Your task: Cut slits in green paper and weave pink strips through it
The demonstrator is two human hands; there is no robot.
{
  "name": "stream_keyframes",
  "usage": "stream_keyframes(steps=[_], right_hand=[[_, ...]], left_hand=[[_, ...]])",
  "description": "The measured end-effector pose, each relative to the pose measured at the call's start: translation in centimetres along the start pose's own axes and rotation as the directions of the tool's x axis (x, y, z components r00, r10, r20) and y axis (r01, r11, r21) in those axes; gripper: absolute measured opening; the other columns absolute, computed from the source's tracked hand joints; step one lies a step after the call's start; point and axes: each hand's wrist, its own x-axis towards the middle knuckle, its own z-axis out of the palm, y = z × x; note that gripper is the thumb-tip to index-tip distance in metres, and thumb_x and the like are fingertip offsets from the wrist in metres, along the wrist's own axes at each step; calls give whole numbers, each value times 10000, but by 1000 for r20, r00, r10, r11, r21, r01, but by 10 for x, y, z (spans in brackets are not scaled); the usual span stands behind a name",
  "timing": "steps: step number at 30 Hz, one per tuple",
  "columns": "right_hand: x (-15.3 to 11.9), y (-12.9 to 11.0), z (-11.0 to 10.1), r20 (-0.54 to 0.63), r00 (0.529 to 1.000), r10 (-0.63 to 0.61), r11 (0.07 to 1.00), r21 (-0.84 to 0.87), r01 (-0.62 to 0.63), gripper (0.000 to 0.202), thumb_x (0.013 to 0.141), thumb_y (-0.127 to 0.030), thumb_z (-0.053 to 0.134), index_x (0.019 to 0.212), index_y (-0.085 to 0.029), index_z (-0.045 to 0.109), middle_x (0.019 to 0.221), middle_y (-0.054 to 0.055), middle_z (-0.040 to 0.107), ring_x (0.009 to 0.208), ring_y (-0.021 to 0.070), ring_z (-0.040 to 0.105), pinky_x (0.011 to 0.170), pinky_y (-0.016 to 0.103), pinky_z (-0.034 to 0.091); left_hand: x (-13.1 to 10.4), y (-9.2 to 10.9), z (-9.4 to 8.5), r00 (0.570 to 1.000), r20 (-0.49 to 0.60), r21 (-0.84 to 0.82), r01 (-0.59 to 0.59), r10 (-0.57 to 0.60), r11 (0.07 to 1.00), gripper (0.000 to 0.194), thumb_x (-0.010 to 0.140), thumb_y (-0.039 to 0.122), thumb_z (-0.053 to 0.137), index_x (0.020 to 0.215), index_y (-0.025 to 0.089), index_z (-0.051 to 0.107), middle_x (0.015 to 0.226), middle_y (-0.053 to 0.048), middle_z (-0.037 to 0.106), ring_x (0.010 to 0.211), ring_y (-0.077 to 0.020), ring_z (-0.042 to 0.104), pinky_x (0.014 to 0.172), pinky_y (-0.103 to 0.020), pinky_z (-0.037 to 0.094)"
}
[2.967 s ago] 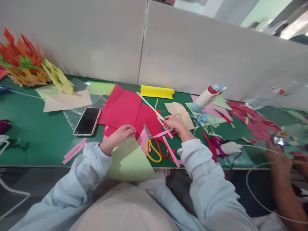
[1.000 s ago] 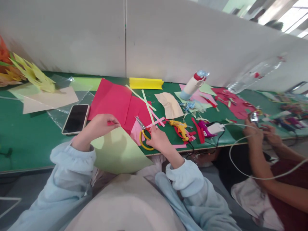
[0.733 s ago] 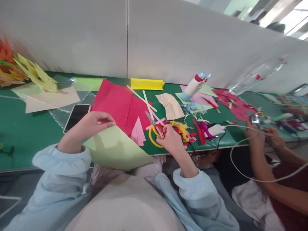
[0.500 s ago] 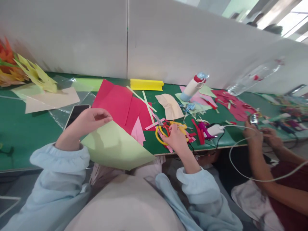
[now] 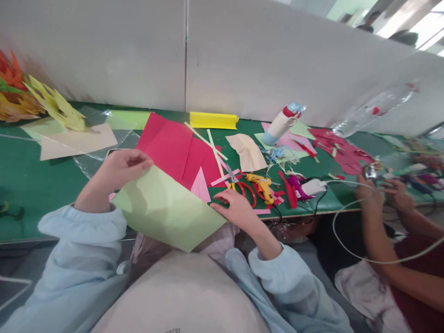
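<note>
A pale green sheet of paper [image 5: 169, 203] slants over my lap and the table's front edge. Its upper left corner is pinched between the thumb and fingers of my left hand [image 5: 126, 169]. At the sheet's right edge is my right hand [image 5: 236, 210], thumb and forefinger apart; whether the thumb touches the paper I cannot tell. Just beyond that hand lie scissors [image 5: 248, 192] with red and yellow handles, next to a yellow glue gun [image 5: 261, 185]. Red paper sheets [image 5: 166, 143] and a pink paper piece [image 5: 200, 185] lie behind the green sheet.
A bottle [image 5: 280, 125] stands at the back, near crumpled beige paper [image 5: 248, 152] and folded yellow paper [image 5: 213, 120]. Farther right are a purple glue gun [image 5: 298, 187] and a co-worker's hands [image 5: 373, 192] with a white cable. Paper flowers [image 5: 55, 104] stand far left.
My right hand has let go of the scissors and moved left to the green sheet's edge. The scissors now lie on the table. My left hand still grips the sheet.
</note>
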Motion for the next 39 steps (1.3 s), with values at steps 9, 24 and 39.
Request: stream_keyframes(steps=[9,24,39], right_hand=[[52,-11,-55,-285,953,-103,994,-70,86,156,895,-251,587,911,-194,731,957,53,721,915,196,639,842,297,462],[14,23,-18,-308,760,-573,773,-511,375,230,922,-121,525,895,-205,737,875,60,703,841,172,613,809,316,482],[-11,19,27,-54,877,-477,787,-470,399,229,936,-148,521,1054,-208,708,970,74,694,915,202,578,853,334,426]], left_hand=[[8,18,-26,938,-263,55,-219,226,974,304,828,378,648,907,89,699,757,1,643,690,-74,552,677,-220,457],[-62,-37,4,643,-47,482,-656,764,581,105,823,173,684,887,243,729,966,-3,756,946,-164,705,863,-297,570],[-105,-86,57,843,107,392,-523,527,757,170,915,249,563,962,214,723,1032,-55,752,983,-226,698,900,-397,556]])
